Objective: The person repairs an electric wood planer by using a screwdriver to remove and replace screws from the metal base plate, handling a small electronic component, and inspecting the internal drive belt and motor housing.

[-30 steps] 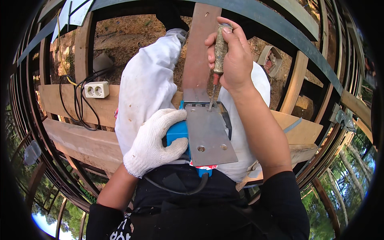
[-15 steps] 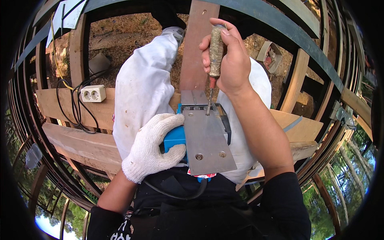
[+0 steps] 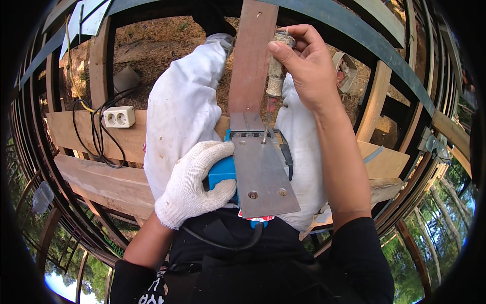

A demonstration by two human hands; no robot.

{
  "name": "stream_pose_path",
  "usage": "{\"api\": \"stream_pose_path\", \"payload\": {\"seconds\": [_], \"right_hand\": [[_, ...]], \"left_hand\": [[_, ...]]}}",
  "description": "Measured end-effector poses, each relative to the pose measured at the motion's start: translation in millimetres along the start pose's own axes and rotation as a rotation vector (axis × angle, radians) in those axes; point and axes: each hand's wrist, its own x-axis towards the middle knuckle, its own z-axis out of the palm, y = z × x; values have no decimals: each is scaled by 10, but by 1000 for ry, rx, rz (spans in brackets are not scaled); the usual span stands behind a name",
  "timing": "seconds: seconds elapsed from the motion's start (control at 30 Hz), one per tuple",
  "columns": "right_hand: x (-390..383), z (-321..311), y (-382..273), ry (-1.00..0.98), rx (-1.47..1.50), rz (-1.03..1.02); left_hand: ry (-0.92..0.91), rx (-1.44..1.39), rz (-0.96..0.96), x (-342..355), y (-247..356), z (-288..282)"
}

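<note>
A blue electric planer [image 3: 220,173] lies upside down on my lap, its flat metal sole plate [image 3: 263,175] facing up. My left hand [image 3: 195,185], in a white knitted glove, grips the planer's blue body from the left side. A screwdriver [image 3: 275,76] with a worn, wrapped handle stands nearly upright, its tip in a screw hole at the far end of the plate. My bare right hand [image 3: 305,63] pinches the top of that handle between thumb and fingers. Two screw heads [image 3: 252,195] show in the plate's near end.
Wooden beams and planks [image 3: 101,185] surround me, with ground below the gaps. A white double socket [image 3: 119,117] with a coiled black cable [image 3: 96,137] sits on the left plank. A reddish board [image 3: 250,61] runs away between my legs. A small box [image 3: 345,72] stands right.
My right hand has shifted from a wrapped grip to a fingertip hold at the handle's top. The screwdriver leans slightly more to the right; the left hand and planer hardly moved.
</note>
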Motion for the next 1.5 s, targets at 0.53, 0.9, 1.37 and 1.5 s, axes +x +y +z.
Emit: {"api": "stream_pose_path", "payload": {"seconds": [0.53,0.9,1.37,1.5], "right_hand": [[-47,-100,-152,46,-625,-49],[-5,-93,-77,-104,262,89],[93,-207,177,-102,614,192],[-12,2,104,147,324,106]], "left_hand": [[4,11,2,-7,28,18],[31,12,33,-24,-1,41],[66,-5,-7,-125,45,8],[41,20,-19,-174,20,21]]}}
